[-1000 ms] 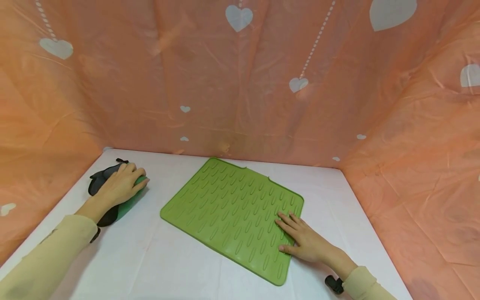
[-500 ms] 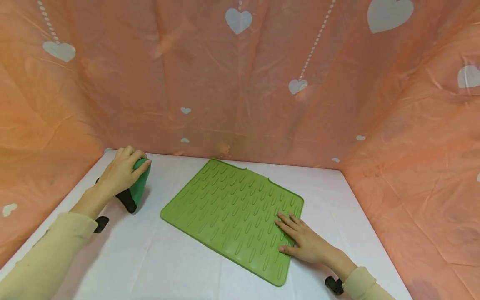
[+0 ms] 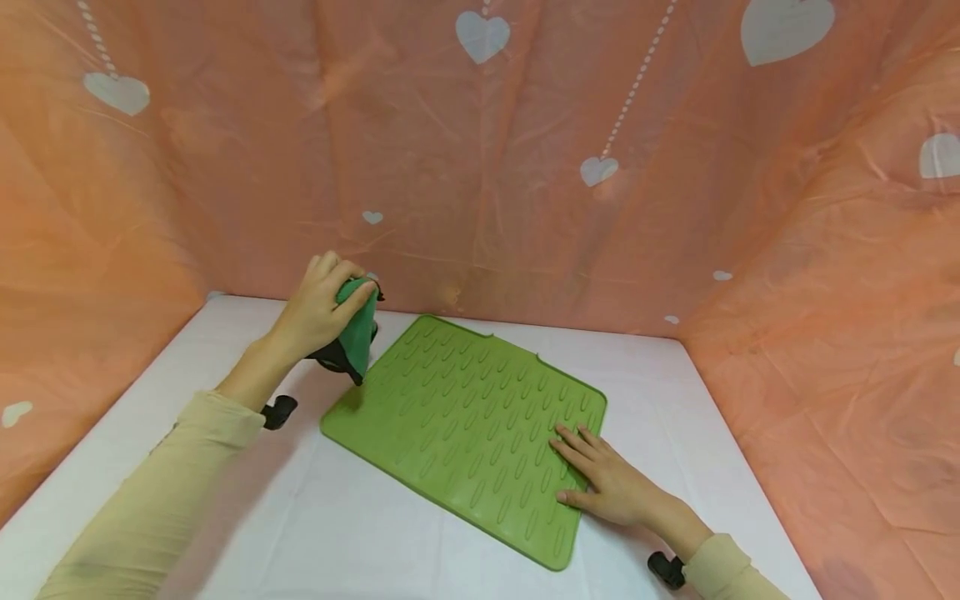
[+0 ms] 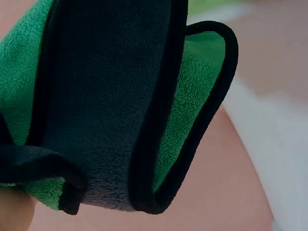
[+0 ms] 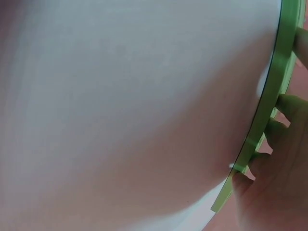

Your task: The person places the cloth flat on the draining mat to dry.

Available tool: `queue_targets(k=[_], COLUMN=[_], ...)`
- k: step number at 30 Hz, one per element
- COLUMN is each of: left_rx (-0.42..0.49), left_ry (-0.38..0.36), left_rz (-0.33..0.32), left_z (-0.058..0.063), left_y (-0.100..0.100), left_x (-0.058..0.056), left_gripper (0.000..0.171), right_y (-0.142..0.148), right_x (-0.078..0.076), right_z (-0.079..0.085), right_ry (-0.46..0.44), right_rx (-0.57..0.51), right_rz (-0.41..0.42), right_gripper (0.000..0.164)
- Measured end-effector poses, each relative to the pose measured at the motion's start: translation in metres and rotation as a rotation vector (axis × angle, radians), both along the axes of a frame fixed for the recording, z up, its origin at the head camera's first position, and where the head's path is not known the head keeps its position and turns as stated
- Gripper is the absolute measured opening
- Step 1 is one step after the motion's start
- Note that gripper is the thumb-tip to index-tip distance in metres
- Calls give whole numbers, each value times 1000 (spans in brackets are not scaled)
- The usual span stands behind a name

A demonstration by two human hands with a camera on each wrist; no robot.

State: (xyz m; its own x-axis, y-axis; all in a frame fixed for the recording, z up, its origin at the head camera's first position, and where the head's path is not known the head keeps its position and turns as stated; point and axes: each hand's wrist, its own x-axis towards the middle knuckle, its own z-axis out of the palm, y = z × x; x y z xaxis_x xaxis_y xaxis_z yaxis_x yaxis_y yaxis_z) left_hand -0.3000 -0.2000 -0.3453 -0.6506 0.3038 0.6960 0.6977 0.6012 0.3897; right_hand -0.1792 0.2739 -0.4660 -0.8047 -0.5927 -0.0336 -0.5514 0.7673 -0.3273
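Cloth pinched in left hand, partly above mat beneath spread fingers of right hand. Probably pre-wiping; next, lower and press.

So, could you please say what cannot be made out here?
Head: part of the cloth, hidden by the left hand.
Head: part of the mat, under the right hand.
Left wrist: rest of cloth, cut off by top edge.
Right wrist: rest of mat, cut off by top edge.

left grip: holds green-black cloth | right grip: rests on green mat
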Motion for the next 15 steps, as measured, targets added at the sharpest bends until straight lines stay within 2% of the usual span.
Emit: queue_targets(k=[8, 12, 15], left_rx=[61, 67, 77], left_ry=[-2, -14, -41], left_rz=[-107, -158, -199], left_z=[6, 2, -7], left_y=[51, 74, 89], left_x=[-3, -4, -3], left_gripper=[11, 11, 12], right_y=[-2, -3, -3], right_x=[0, 1, 2], right_z=[3, 4, 2], right_ry=[-16, -10, -14], right_rx=[-3, -6, -12], right_rz=[0, 1, 3], right_gripper=[78, 78, 78])
